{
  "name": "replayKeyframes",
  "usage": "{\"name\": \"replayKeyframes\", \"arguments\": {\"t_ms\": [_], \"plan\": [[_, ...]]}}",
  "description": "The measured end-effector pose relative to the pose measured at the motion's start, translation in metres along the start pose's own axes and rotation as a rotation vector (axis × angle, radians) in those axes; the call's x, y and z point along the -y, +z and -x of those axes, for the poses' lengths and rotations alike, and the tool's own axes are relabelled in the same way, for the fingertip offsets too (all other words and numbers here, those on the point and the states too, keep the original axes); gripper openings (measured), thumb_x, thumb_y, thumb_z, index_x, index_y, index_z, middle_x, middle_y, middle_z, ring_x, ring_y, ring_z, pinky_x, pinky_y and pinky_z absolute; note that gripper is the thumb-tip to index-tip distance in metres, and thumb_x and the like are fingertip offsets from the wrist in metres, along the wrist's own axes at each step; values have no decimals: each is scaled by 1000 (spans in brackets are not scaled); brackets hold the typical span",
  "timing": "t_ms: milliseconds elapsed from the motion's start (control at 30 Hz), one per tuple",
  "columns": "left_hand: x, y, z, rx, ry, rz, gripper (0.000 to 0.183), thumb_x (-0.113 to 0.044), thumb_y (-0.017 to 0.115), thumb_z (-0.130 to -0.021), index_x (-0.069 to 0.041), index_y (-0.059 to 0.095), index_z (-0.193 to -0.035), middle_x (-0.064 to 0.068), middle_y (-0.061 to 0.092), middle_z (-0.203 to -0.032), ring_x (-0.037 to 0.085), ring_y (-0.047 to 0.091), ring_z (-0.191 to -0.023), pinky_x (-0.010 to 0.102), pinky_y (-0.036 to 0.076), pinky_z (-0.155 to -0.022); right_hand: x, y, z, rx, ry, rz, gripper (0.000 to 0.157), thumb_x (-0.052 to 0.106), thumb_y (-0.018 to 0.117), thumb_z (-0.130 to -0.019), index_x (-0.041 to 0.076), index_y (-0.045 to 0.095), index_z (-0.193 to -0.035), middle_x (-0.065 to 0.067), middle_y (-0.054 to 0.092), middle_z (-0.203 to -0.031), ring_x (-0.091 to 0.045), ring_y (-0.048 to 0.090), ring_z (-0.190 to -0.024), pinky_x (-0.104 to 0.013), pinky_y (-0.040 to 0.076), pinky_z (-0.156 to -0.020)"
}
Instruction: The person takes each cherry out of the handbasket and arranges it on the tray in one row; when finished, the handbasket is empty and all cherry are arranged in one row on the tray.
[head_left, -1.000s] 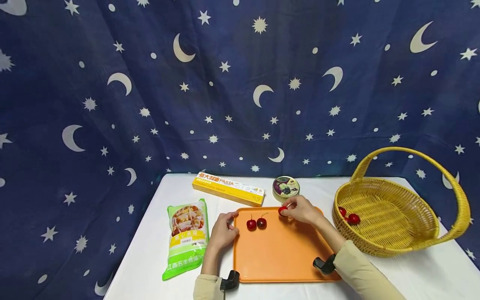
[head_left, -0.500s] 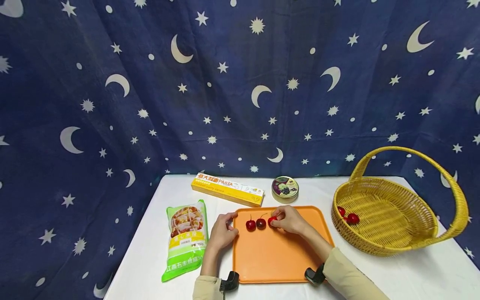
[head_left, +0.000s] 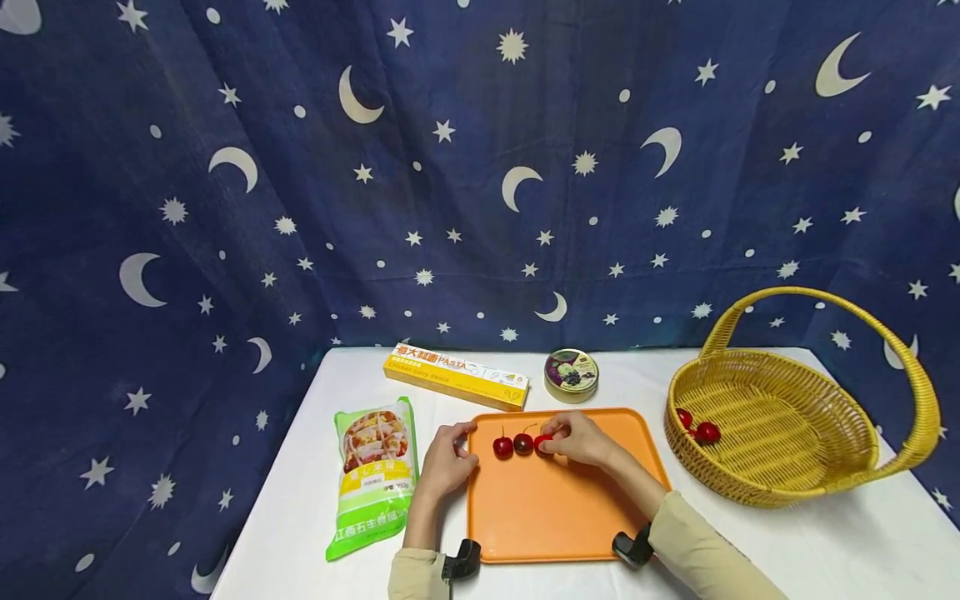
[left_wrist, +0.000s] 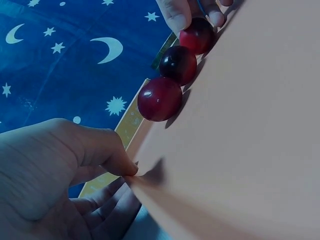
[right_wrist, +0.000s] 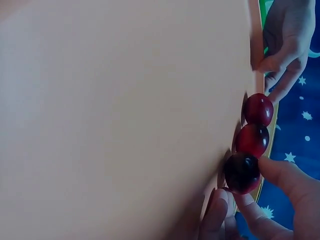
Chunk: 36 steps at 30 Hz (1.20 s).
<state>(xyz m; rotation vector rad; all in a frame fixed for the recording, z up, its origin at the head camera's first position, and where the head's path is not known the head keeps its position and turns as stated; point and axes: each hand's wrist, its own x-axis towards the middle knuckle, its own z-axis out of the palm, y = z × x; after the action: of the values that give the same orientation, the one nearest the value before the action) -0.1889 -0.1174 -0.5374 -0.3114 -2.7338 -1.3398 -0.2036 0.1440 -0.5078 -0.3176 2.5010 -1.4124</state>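
My left hand (head_left: pixel 447 462) pinches the left rim of an orange tray (head_left: pixel 562 517) near its far corner, thumb on top, as the left wrist view shows. Toward the back of the tray, a red cherry (head_left: pixel 502 447) and a darker cherry (head_left: pixel 522 443) stand side by side with stems up. My right hand (head_left: pixel 577 440) holds a third cherry (right_wrist: pixel 242 172) between thumb and fingers, at the right end of this row. In the right wrist view the three form a close line along the tray's far edge.
A yellow wicker basket (head_left: pixel 772 492) with a tall handle stands right of the tray, with several cherries (head_left: pixel 707 432) inside. Behind the tray are a pasta box (head_left: pixel 456 379) and a round tin (head_left: pixel 572 375). A green food bag (head_left: pixel 377 479) lies to the left.
My right hand has carried its cherry left and down from the tray's back edge to beside the other two. The left hand keeps its place on the rim.
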Motion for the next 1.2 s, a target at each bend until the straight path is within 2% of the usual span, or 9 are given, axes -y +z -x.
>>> {"name": "replayKeyframes", "arguments": {"t_ms": [200,367,567,767,867,1000,1200], "plan": [[0,0,0,2,2,6,49,3,71,-70,0,66,-119,11,55,-95,11,49,-69,26,39,-66,0,-5,1,35,20,-48,23,10,74,-82,-7,66,-96,-5,64,-76,-16,58,-67,-26,45,-57],[0,0,1,2,-10,-2,49,3,72,-70,0,67,-118,12,55,-95,8,48,-67,26,40,-67,1,-14,3,37,38,-31,24,13,71,-85,-7,65,-98,-8,65,-79,-21,61,-68,-31,49,-56],[1,0,0,-3,-1,-6,49,2,72,-70,-1,67,-119,11,56,-96,9,49,-68,27,40,-67,-1,-23,4,38,52,-58,24,9,69,-85,-9,63,-100,-9,65,-82,-24,62,-69,-39,52,-57],[-1,1,-1,2,-7,-17,50,2,70,-70,0,66,-120,12,56,-97,10,50,-69,27,40,-69,3,-34,7,49,58,-67,24,6,67,-87,-12,62,-102,-15,67,-84,-25,64,-69,-40,53,-58],[-3,0,-1,1,-9,-18,51,3,70,-69,0,66,-120,13,57,-98,9,50,-68,27,41,-69,8,-52,8,35,37,-62,25,5,64,-88,-14,61,-104,-21,67,-84,-29,66,-69,-39,53,-59],[-3,0,-1,-1,-15,-17,51,3,70,-69,0,66,-120,12,56,-97,9,50,-69,27,40,-68,13,-88,12,-10,16,-9,26,8,63,-89,-14,63,-104,-19,66,-83,-27,65,-70,-34,53,-59],[-2,0,0,-3,-17,-9,51,3,71,-69,-1,67,-119,11,55,-96,12,49,-70,27,38,-67,17,-147,27,-43,87,36,34,14,61,-94,-13,61,-113,-11,68,-95,-24,67,-83,-34,54,-68]]}}
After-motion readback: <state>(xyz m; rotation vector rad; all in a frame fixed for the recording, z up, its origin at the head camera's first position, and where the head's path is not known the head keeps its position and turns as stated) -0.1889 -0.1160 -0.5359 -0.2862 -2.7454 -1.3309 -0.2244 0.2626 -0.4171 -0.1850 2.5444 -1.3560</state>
